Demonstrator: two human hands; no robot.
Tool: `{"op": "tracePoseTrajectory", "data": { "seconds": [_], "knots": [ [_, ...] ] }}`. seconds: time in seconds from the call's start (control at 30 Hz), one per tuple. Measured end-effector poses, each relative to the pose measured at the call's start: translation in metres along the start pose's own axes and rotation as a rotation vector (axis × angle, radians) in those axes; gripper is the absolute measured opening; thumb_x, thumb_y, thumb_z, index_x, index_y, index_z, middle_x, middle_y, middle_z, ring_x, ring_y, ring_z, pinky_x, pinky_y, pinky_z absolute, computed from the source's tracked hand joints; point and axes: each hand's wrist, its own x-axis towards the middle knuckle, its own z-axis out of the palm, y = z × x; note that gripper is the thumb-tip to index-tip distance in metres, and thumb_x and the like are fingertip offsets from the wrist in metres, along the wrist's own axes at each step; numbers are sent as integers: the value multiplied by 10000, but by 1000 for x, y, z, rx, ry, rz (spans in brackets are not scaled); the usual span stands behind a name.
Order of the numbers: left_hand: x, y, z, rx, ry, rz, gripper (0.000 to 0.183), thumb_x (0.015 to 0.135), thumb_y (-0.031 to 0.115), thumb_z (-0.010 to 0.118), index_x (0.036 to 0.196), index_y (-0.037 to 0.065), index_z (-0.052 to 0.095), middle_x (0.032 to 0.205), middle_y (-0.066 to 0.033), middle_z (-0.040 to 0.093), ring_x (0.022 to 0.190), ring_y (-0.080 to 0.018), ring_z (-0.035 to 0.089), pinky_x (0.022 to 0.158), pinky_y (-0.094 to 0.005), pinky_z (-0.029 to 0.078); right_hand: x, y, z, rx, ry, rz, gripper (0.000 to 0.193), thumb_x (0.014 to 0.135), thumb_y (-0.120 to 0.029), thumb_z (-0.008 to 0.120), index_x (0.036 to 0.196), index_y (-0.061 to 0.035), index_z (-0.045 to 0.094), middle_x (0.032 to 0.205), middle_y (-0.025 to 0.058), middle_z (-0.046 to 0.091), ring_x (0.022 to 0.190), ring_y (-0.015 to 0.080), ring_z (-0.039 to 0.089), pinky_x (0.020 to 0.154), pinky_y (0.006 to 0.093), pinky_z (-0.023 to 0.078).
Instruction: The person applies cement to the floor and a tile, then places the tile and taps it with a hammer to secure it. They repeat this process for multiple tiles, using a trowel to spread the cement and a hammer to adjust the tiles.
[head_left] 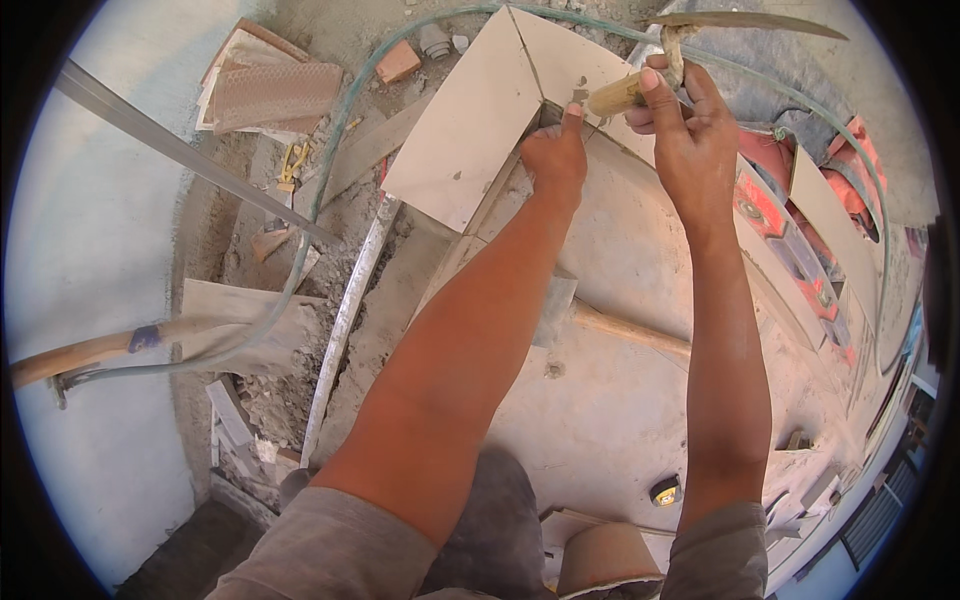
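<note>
My right hand [695, 140] grips the wooden handle of a trowel [615, 97]; its long thin blade is seen edge-on above the hand, pointing right. My left hand [555, 160] is at the inner corner where two beige tiles meet. Its fingers are curled at the edge of the left tile [470, 110], beside a dark gap, and its thumb reaches up toward the right tile [570, 60]. The curled fingertips are partly hidden. The trowel handle's end hangs just right of that thumb.
A green hose [345, 110] loops around the tiles. A metal bar [190, 135] slants in from the left. A hammer [630, 328] lies between my forearms, a tape measure [665, 490] by my right elbow. A bucket [605, 560] stands near me. Rubble and a brick [398, 62] lie left.
</note>
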Motion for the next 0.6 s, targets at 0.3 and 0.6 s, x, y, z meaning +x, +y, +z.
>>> {"op": "tracePoseTrajectory", "data": {
  "seconds": [0.3, 0.6],
  "knots": [
    [-12, 4, 0, 53, 54, 50, 433, 904, 384, 737, 815, -37, 691, 789, -86, 666, 667, -169, 616, 589, -304, 497, -178, -5, -78, 25, 348, 309, 367, 1030, -263, 570, 1193, 65, 596, 1045, 152, 658, 749, 188, 689, 745, 313, 551],
    [-12, 8, -4, -91, -34, -33, 532, 882, 381, 781, 1003, -115, 632, 900, -137, 670, 760, -195, 674, 678, -300, 579, -243, 22, -81, -9, 103, 660, 295, 1019, -215, 590, 1163, 43, 584, 906, 119, 659, 601, 120, 604, 561, 271, 515]
  ]
}}
